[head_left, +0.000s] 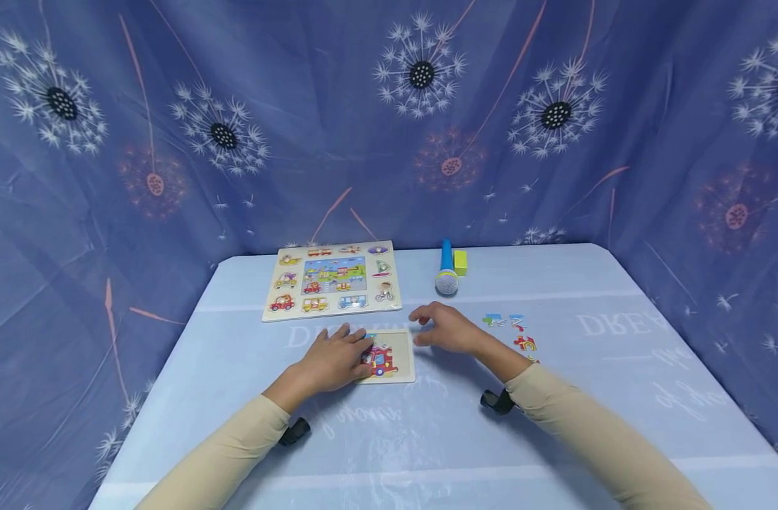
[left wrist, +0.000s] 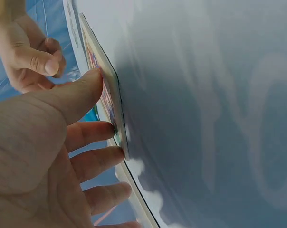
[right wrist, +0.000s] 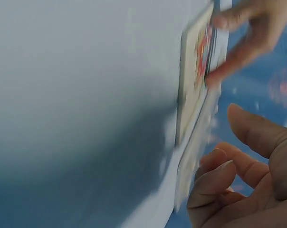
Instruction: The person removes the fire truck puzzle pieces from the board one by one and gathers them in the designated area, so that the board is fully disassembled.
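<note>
My left hand [head_left: 334, 360] rests on the left part of a small jigsaw board [head_left: 404, 348], its fingers spread and nearly straight. In the left wrist view the thumb [left wrist: 89, 92] lies over the face of the board, with fingertips at its edge. A partly assembled red vehicle picture [head_left: 382, 361] shows in the frame, some of it hidden under that hand. Just past the board's right edge, my right hand [head_left: 446, 327] hovers with loosely bent fingers. In the right wrist view nothing sits between its thumb [right wrist: 250, 128] and fingers.
Loose jigsaw pieces, among them a red one [head_left: 525, 343] and a green-blue one [head_left: 493, 320], lie right of the right hand. Behind the board is a larger picture puzzle [head_left: 331, 307] with vehicles. A blue toy microphone [head_left: 447, 265] and a yellow-green block [head_left: 461, 263] are at the back.
</note>
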`<act>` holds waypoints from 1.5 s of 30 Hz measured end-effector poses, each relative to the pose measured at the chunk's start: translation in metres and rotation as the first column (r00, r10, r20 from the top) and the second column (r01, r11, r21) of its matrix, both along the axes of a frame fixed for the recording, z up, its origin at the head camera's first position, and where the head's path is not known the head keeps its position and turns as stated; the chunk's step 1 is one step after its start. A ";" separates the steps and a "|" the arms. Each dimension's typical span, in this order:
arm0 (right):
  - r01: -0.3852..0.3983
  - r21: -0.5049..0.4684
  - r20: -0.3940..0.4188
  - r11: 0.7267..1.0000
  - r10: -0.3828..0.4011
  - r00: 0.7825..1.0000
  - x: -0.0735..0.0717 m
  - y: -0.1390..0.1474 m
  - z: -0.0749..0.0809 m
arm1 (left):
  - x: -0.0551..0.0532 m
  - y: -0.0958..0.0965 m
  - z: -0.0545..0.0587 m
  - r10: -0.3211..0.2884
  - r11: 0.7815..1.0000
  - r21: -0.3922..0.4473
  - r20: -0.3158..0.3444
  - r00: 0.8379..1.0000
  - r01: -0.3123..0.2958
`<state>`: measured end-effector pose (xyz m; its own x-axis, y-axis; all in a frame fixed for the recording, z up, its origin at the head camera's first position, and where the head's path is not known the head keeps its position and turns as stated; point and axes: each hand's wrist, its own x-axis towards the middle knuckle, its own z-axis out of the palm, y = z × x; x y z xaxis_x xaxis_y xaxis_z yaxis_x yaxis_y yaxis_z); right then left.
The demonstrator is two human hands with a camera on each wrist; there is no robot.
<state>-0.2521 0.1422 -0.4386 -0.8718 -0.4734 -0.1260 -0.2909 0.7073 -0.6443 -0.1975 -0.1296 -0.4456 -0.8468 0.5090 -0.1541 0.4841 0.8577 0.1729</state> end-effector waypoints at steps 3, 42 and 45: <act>-0.067 0.022 0.022 0.998 0.067 0.998 0.006 -0.027 -0.004 | 0.000 0.000 0.000 0.007 1.000 -0.001 -0.002 1.000 -0.007; -0.183 0.196 0.005 0.963 0.185 0.983 0.008 -0.069 -0.011 | 0.002 0.000 -0.006 0.024 1.000 -0.004 -0.019 1.000 -0.024; -0.202 0.220 -0.009 0.954 0.209 0.978 0.007 -0.067 -0.010 | 0.002 0.000 -0.007 0.025 1.000 -0.005 -0.021 0.999 -0.025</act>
